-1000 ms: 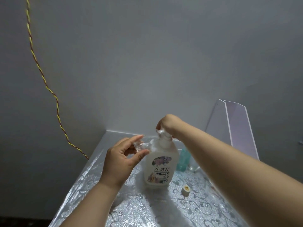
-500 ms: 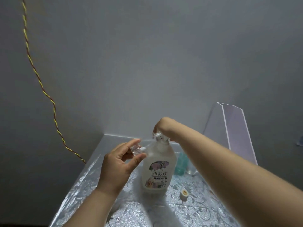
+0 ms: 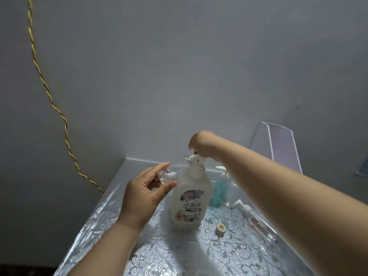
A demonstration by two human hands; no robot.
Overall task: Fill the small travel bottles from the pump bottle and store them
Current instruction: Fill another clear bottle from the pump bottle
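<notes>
The pump bottle [image 3: 190, 204] stands upright on the table [image 3: 111, 222], towards the middle of its far edge. The right hand [image 3: 203, 144] sits on top of it, fingers curled down over the pump head. The left hand [image 3: 143, 196] pinches a small clear bottle [image 3: 164, 177] between thumb and fingertips, raised just beside the spout. A teal bottle [image 3: 218, 194] stands behind, towards the far right corner, and a loose cap [image 3: 220, 229] lies nearer the right edge
</notes>
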